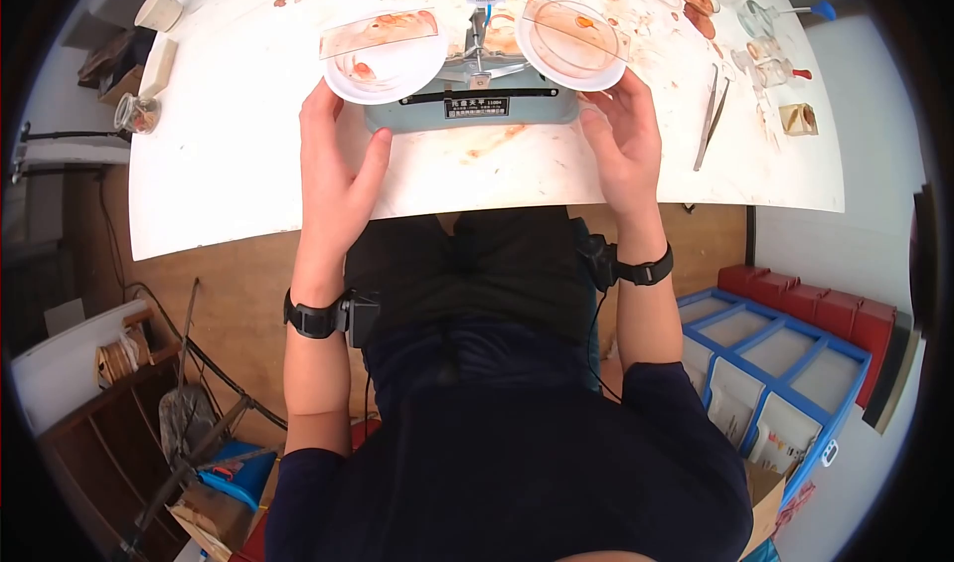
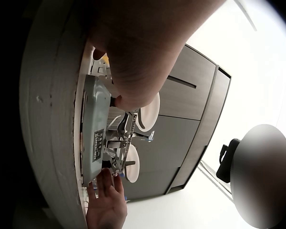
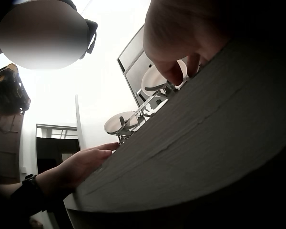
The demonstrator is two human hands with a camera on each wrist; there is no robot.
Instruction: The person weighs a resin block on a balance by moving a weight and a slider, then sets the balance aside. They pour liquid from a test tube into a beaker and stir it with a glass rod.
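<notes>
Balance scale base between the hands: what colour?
Pale blue-grey balance base with a black nameplate; clearest in the head view.

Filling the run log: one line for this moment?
left hand: touches balance | right hand: touches balance | table

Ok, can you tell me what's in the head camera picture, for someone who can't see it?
Seen from above, a person's left hand and right hand rest with straight fingers at either end of a grey-blue balance scale on a stained white table. Each of its two white pans carries a clear plate smeared orange. Tweezers and small jars lie to the right.
</notes>
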